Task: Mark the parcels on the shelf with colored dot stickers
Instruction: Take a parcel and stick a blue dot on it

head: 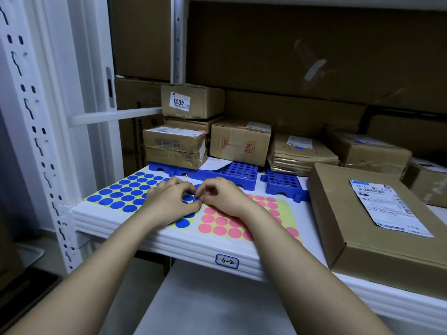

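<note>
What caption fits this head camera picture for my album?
Both hands pick at a blue dot sticker sheet beside parcels.

cam: head-worn, single view | faces forward-down onto shelf front edge | close, hands near frame centre, parcels behind | wide-angle

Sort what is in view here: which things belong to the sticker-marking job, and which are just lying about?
Job:
- blue dot sticker sheet, which both the left hand and right hand pick at
- pink dot sticker sheet
- flat parcel beside the sheets
- stacked parcels at the back

Lying about:
- blue plastic racks
- shelf tag "6-2"
- large cartons behind
</note>
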Tool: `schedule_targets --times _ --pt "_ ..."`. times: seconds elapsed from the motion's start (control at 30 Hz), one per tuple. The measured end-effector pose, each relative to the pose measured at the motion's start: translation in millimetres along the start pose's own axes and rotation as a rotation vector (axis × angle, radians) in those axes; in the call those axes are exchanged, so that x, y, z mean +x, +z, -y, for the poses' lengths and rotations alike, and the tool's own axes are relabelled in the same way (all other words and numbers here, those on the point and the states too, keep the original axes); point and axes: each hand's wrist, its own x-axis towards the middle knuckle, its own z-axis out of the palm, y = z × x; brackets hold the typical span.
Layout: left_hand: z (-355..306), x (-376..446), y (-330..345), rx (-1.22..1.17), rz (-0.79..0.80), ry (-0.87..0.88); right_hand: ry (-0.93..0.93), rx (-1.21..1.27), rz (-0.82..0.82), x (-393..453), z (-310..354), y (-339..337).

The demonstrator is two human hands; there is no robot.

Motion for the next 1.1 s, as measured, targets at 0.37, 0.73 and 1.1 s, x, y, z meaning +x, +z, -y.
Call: schedule_targets --times 0.37,0.73,1.1 --pt "-0.2 0.7 0.4 0.013 0.011 -0.015 -0.046 -0.095 -0.032 1.1 -4.7 6.9" --pt "-3.1 1.0 -1.1 0.040 0.026 -0.032 -0.049 -0.221 0.026 0.4 6.1 6.5" --pt "-6.5 -1.3 -9.1 0.064 0.068 -0.018 0.144 -0.337 -0.228 -1.0 -0.5 -0.6"
